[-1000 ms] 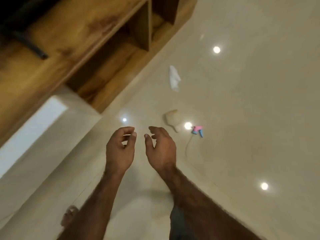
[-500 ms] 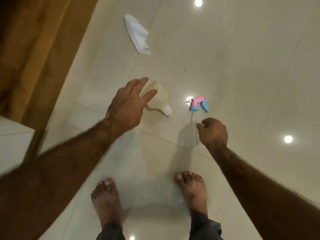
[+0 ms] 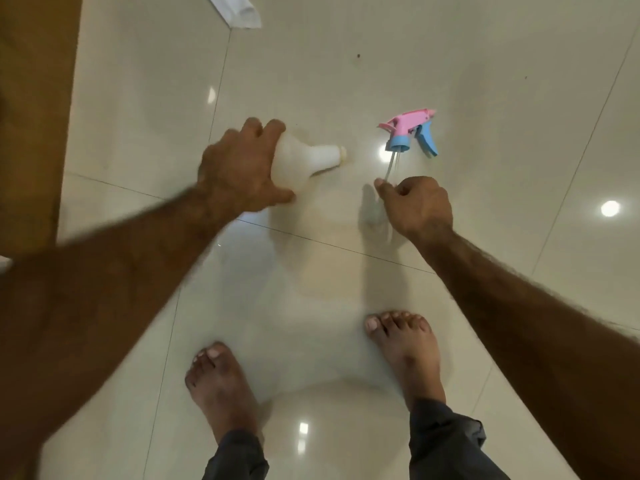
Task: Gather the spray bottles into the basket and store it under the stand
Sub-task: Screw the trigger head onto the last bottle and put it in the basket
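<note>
Task judged barely begun: left hand (image 3: 239, 168) grips the white bottle (image 3: 308, 159) lying on the floor (image 3: 346, 64), right hand (image 3: 419, 206) pinches the tube of the detached spray head (image 3: 408, 128) nearby, and no basket is in view.

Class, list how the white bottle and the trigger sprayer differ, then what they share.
The white bottle is plain and capless; the trigger sprayer is pink and blue. The left hand wraps the white bottle's body; the right hand pinches only the trigger sprayer's thin tube. The white bottle is bulkier than the trigger sprayer. Both lie on the tiled floor.
</note>
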### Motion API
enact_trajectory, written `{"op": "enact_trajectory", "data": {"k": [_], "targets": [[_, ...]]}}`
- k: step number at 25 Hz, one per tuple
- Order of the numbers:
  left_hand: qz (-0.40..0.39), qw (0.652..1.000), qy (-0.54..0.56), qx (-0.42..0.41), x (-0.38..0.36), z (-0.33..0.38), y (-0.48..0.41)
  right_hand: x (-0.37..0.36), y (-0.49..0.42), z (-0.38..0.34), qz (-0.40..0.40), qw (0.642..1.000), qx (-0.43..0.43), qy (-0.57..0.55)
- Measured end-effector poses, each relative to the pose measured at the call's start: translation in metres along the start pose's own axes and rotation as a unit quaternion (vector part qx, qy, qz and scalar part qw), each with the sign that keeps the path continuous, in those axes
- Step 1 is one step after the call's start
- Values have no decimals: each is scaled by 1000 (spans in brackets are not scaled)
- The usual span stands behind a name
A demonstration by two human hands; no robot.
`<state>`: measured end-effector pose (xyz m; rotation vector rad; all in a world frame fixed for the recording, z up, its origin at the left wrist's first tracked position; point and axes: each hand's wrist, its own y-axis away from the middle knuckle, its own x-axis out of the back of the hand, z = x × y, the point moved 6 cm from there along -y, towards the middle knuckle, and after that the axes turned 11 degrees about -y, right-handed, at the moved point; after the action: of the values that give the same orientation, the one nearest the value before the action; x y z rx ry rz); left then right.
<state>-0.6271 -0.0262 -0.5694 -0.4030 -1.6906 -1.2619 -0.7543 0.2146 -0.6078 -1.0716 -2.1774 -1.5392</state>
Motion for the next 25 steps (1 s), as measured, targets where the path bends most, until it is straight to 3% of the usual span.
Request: {"op": "enact_trajectory", "data": {"k": [3, 7, 12, 25], "targets": [[-65, 964, 210, 149, -54, -1, 63, -2, -1, -2, -2, 995, -23, -97], [-78, 904, 350, 233, -107, 27, 127, -13, -1, -4, -47, 978, -80, -188], [-100, 881, 390, 249, -134, 60, 155, -18, 2, -15, -65, 948, -111, -292], [-109, 896, 370, 222, -134, 68, 146, -19, 4, -36, -67, 923, -134, -355]]}}
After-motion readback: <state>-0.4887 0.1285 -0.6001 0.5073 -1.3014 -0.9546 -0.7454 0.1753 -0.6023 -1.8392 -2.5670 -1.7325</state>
